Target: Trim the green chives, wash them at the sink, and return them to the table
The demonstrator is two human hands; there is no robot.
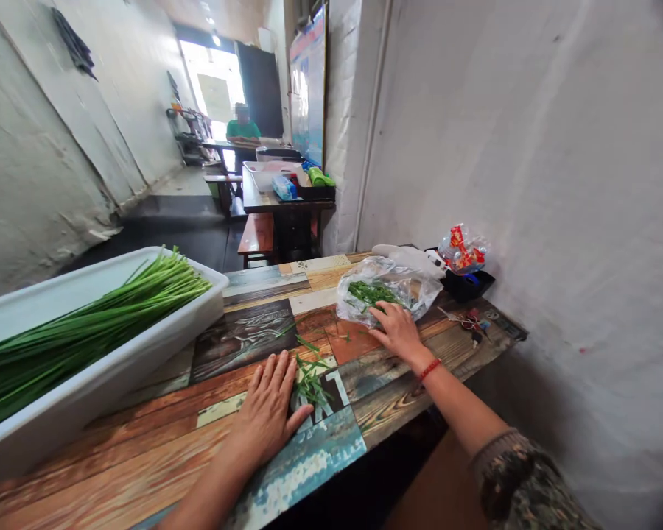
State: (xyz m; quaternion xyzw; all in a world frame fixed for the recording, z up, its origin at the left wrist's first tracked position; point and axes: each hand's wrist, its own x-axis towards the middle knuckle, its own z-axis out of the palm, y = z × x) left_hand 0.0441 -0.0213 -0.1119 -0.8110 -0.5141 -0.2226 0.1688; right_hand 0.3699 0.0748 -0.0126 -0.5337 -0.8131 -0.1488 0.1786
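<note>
Left hand (270,401): just one, laid palm down on the patchwork wood-patterned tabletop (320,456), with fingers straight and slightly apart
Right hand (395,331): just one, ringed at the wrist by one red beaded bracelet (429,368), with fingers bent at the near edge of the bag; cannot tell whether closed on anything
Cut green pieces (312,386): too many to count, lying in one loose pile between left thumb and forefinger, with a few strewn toward the bag
Clear thin plastic bag (417,283): just one, lying crumpled on the tabletop, with one heap of chopped greens (370,292) inside
White rectangular plastic tub (160,353): just one, standing at the left, with one thick bundle of long green stalks (116,309)
Far right corner: holds one small black tray (467,288) and one bunch of keys (469,320)
Background: shows one person in green (243,131), seated
</note>
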